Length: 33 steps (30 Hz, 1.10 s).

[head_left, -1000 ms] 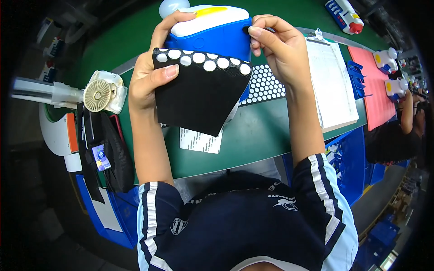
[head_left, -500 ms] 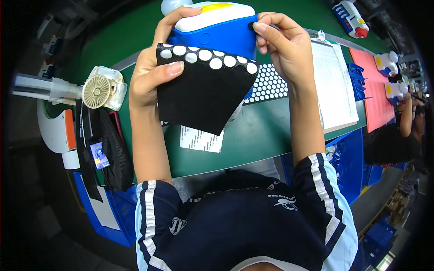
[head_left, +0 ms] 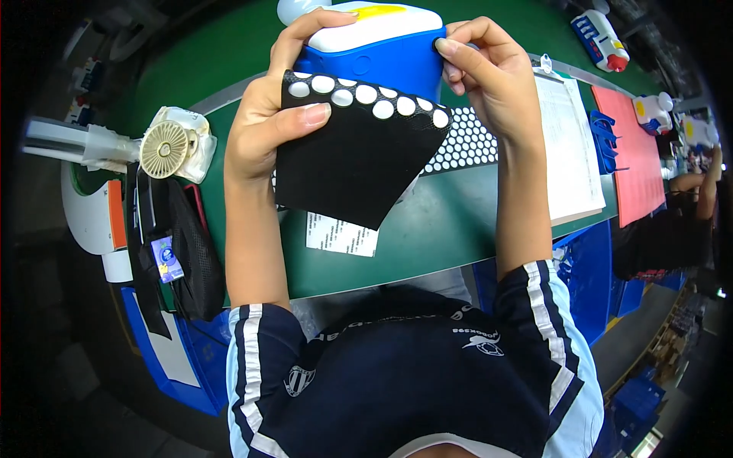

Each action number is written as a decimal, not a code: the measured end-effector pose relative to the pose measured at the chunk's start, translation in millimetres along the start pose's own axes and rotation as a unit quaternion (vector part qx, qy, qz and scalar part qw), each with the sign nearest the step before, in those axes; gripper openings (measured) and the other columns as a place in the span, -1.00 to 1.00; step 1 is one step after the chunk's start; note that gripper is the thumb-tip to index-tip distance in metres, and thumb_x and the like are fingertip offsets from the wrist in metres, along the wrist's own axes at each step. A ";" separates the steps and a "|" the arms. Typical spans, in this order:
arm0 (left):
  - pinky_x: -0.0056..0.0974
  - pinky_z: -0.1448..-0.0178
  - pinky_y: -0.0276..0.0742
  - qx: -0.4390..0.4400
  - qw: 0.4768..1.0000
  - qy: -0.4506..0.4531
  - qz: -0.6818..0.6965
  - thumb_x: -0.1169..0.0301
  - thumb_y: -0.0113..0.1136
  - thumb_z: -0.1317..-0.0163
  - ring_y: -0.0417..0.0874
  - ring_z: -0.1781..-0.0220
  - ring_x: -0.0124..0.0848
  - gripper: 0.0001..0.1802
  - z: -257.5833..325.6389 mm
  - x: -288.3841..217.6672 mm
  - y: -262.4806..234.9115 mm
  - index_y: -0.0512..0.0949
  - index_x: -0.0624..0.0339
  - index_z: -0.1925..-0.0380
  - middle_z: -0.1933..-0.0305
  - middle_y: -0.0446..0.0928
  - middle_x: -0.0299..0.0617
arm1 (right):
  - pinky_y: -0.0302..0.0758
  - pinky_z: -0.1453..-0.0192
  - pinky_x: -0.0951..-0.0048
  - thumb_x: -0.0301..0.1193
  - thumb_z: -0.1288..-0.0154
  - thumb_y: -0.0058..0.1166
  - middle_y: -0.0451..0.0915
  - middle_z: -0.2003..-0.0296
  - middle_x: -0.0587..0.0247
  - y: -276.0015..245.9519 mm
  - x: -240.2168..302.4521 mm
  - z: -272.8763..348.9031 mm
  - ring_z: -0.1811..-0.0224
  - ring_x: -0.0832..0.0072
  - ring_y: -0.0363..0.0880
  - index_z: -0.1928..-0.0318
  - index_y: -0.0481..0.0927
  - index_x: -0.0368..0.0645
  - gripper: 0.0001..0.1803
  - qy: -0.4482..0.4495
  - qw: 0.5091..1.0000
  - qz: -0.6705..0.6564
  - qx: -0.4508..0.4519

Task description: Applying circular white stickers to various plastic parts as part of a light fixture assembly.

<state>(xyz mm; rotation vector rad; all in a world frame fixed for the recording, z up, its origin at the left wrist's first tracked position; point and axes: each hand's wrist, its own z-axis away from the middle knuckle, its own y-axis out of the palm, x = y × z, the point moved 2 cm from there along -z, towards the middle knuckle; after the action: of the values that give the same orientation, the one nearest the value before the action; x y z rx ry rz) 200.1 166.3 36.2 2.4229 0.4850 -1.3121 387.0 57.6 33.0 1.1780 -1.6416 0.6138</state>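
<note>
Upper centre of the frame: the left hand (head_left: 271, 126) grips a black sheet of round pads (head_left: 359, 145), thumb across its face, with one row of white spots along its top edge. The right hand (head_left: 489, 76) pinches at the edge of the blue-and-white plastic casing (head_left: 374, 46) held behind the sheet. Judged from this, most pads remain unused. A second perforated sheet (head_left: 466, 145) and a paper label (head_left: 340, 233) lie on the green bench (head_left: 450, 221); a small fan (head_left: 164, 149) sits at left.
</note>
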 end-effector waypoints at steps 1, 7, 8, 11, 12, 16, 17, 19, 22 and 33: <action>-0.11 -0.32 0.08 0.017 0.999 0.011 -0.027 0.22 0.10 0.14 0.20 -0.27 -0.11 -0.49 -0.1 -0.1 -4.9 0.52 0.51 0.28 -0.30 0.10 0.01 | 0.26 0.58 0.74 -0.56 -0.17 0.07 0.41 0.50 0.34 -0.8 -2.6 -3.0 0.60 0.73 0.34 0.35 0.43 -0.21 -0.91 0.002 0.999 -0.038 0.034; -0.13 -0.36 -0.11 0.042 0.997 0.029 -0.058 0.28 0.09 0.12 0.16 -0.28 -0.17 -0.61 -2.0 -0.1 -4.2 0.59 0.39 0.36 -0.27 0.17 -0.03 | 0.12 0.70 0.77 -0.53 -0.22 0.04 0.33 0.55 0.41 -12.4 -12.1 -9.7 0.73 0.75 0.22 0.21 0.29 -0.12 -0.79 0.075 0.984 -0.136 0.093; -0.13 -0.36 -0.10 0.046 0.995 0.028 -0.079 0.30 0.09 0.11 0.16 -0.28 -0.18 -0.63 -2.3 -1.1 -4.3 0.59 0.40 0.36 -0.27 0.18 -0.04 | 0.12 0.71 0.77 -0.52 -0.23 0.03 0.33 0.55 0.41 -13.8 -15.2 -10.7 0.74 0.75 0.22 0.21 0.29 -0.12 -0.80 0.082 0.979 -0.157 0.105; -0.13 -0.36 -0.10 0.041 0.998 0.022 -0.044 0.33 0.10 0.05 0.16 -0.28 -0.20 -0.67 -2.6 0.1 -2.9 0.59 0.40 0.37 -0.26 0.20 -0.07 | 0.31 0.53 0.69 -0.54 -0.20 0.02 0.39 0.43 0.29 -15.3 -5.4 -2.1 0.56 0.63 0.38 0.23 0.31 -0.15 -0.82 0.065 0.983 -0.153 0.082; -0.13 -0.36 -0.10 0.039 0.998 0.024 -0.046 0.33 0.10 0.05 0.16 -0.28 -0.20 -0.67 -1.9 -0.8 -3.6 0.59 0.40 0.37 -0.26 0.20 -0.07 | 0.39 0.43 0.64 -0.56 -0.19 0.01 0.41 0.37 0.23 -8.4 3.3 4.0 0.46 0.57 0.44 0.24 0.32 -0.16 -0.83 0.038 0.990 -0.122 0.050; -0.13 -0.37 -0.10 0.036 0.995 0.043 -0.083 0.33 0.13 -0.01 0.14 -0.30 -0.22 -0.69 1.8 -3.8 -5.2 0.58 0.39 0.35 -0.23 0.26 -0.11 | 0.45 0.14 0.55 -0.47 0.06 0.32 0.52 0.26 0.24 18.4 36.6 35.4 0.22 0.52 0.50 0.24 0.47 -0.23 -0.64 -0.179 0.957 0.219 0.063; -0.14 -0.37 -0.10 0.038 0.995 0.045 -0.085 0.32 0.13 -0.02 0.13 -0.31 -0.22 -0.69 0.4 -2.3 -2.9 0.58 0.40 0.35 -0.22 0.27 -0.12 | 0.45 0.16 0.56 -0.46 0.07 0.33 0.53 0.28 0.25 23.1 39.8 41.3 0.25 0.53 0.50 0.23 0.47 -0.24 -0.63 -0.175 0.951 0.251 0.048; -0.14 -0.37 -0.10 0.041 0.994 0.045 -0.087 0.32 0.13 -0.03 0.12 -0.32 -0.22 -0.69 -0.5 0.4 1.9 0.58 0.40 0.35 -0.21 0.27 -0.12 | 0.46 0.21 0.57 -0.45 0.05 0.31 0.54 0.36 0.26 28.5 36.0 44.4 0.33 0.55 0.51 0.22 0.47 -0.23 -0.64 -0.186 0.944 0.272 0.013; -0.12 -0.37 -0.10 0.010 0.997 0.038 -0.067 0.31 0.14 -0.04 0.11 -0.33 -0.21 -0.69 -0.8 -1.0 4.8 0.58 0.40 0.37 -0.21 0.28 -0.12 | 0.47 0.22 0.58 -0.46 0.01 0.28 0.55 0.36 0.25 30.2 37.0 46.7 0.35 0.54 0.51 0.23 0.47 -0.23 -0.67 -0.158 0.958 0.237 -0.018; -0.15 -0.36 -0.07 0.047 0.992 0.061 -0.096 0.34 0.17 -0.04 0.12 -0.31 -0.23 -0.73 -1.8 -2.8 1.3 0.59 0.41 0.43 -0.22 0.27 -0.12 | 0.41 0.25 0.56 -0.49 0.00 0.24 0.52 0.43 0.23 28.9 46.6 49.0 0.38 0.48 0.50 0.40 0.52 -0.23 -0.83 -0.203 0.905 0.373 -0.029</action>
<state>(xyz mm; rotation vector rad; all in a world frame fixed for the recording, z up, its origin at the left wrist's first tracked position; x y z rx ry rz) 200.6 165.6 39.6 2.5993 0.7213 -1.2934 338.2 10.0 60.5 0.6161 -2.4811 0.8107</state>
